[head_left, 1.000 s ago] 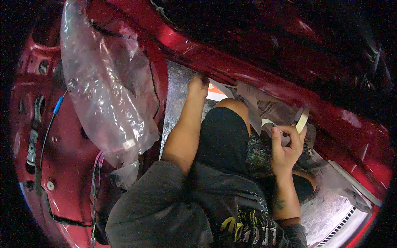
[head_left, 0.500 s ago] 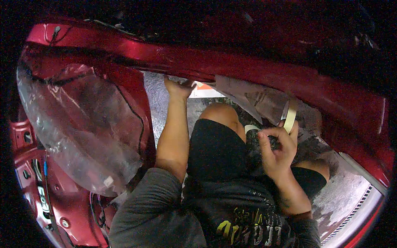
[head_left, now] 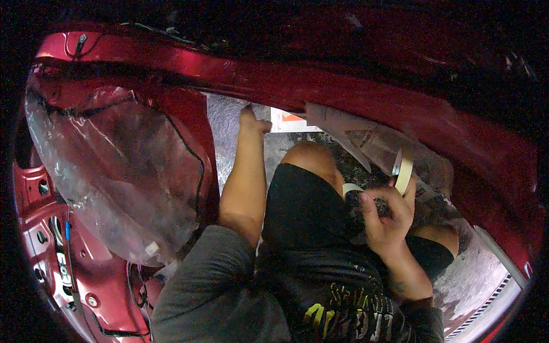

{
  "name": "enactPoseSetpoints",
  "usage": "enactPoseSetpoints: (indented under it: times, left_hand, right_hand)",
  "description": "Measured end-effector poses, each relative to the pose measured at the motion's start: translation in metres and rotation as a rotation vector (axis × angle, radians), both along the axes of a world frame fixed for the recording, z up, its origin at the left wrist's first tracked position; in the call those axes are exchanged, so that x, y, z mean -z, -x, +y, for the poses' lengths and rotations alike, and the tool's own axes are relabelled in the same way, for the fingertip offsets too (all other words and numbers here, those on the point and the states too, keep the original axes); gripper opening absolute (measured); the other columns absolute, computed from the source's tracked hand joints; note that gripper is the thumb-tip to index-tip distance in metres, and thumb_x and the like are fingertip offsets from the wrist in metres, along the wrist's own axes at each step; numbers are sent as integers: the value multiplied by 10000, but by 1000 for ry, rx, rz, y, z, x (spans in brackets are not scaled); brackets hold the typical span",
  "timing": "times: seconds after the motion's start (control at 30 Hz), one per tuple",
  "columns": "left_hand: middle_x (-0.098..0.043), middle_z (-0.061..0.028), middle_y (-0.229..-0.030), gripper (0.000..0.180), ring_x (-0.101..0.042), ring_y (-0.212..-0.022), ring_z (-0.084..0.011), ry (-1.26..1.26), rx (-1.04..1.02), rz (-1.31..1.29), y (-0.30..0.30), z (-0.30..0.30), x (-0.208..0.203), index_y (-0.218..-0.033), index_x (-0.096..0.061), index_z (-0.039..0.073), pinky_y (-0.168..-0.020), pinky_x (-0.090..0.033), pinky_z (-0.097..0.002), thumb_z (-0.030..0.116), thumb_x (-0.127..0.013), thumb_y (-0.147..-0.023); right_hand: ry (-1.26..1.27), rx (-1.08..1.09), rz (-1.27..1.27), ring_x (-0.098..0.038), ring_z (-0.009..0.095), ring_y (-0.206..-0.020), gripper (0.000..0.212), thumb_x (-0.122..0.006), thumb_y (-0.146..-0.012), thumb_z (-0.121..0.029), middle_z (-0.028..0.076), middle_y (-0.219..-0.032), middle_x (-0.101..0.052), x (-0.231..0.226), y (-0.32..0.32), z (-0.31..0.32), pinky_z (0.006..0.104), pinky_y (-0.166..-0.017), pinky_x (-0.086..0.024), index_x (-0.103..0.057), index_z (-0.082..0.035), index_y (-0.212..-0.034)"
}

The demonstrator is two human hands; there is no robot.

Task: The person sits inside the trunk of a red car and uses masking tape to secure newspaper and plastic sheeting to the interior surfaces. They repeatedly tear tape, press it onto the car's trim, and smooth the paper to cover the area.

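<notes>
My right hand (head_left: 390, 220) is closed on a roll of pale masking tape (head_left: 405, 176), which stands edge-up by the fingers. A short loose strip of tape (head_left: 352, 187) curls out at the thumb and index finger. My left hand (head_left: 253, 119) reaches out near the lower edge of a red car body panel (head_left: 240, 77). Its thumb stands apart from the other fingers, which show only in part, and I see nothing held in it. Grey-brown masking paper (head_left: 349, 128) hangs from the panel's lower edge, between the two hands.
On the left, a red door (head_left: 108, 291) with exposed inner metal carries clear plastic sheeting (head_left: 114, 171) edged in black. A white and orange printed sheet (head_left: 294, 121) lies on the stained grey floor (head_left: 226, 123) beyond my knee. A slotted drain strip (head_left: 483, 308) runs at lower right.
My left hand has drawn slightly back from the panel's lower edge, showing more of the floor around it. The right hand keeps the tape roll and strip. The view has shifted slightly.
</notes>
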State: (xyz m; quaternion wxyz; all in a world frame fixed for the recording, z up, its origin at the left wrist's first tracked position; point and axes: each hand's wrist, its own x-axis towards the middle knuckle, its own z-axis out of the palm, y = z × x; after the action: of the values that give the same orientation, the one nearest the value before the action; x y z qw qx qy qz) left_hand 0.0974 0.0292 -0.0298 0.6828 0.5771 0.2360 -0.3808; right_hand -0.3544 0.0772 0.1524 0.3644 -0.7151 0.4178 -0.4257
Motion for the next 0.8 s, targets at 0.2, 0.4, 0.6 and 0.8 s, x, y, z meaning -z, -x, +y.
enactPoseSetpoints:
  times: [0.2, 0.4, 0.6, 0.8]
  left_hand:
    - [-425, -187, -1479, 764, -477, -1325, -412, 45, 184, 136, -49, -7, 62, -1583, -432, 247, -1164, -416, -601, 601, -703, -963]
    - [-635, -140, -1196, 457, -628, -1056, -304, 50, 274, 81, -56, -19, 57, -1327, -630, 123, -932, -578, -448, 459, -670, -1020]
    - [-642, -106, -889, 197, -601, -689, -213, 21, 119, -210, -62, 17, 30, -1095, -636, 65, -583, -519, -298, 246, -661, -1021]
    - [-576, -53, -772, 104, -544, -594, -159, 87, -73, -401, -73, 24, -26, -988, -601, 80, -472, -397, -261, 165, -659, -1004]
  right_hand:
    - [-26, -1, 13, -544, 292, -894, 98, -863, -870, -71, 112, -891, -654, 4, 3, 3, 372, -766, -431, -779, -75, -921]
    - [-41, 1, 41, -540, 293, -887, 106, -871, -868, -76, 114, -900, -620, 3, 2, 10, 376, -758, -428, -776, -75, -916]
    - [-35, -8, 49, -532, 292, -878, 113, -876, -868, -83, 121, -940, -569, 2, -3, 13, 375, -743, -425, -776, -72, -921]
    - [-11, -68, 40, -541, 284, -883, 132, -884, -851, -76, 118, -972, -568, 2, -12, 16, 365, -742, -440, -774, -73, -924]
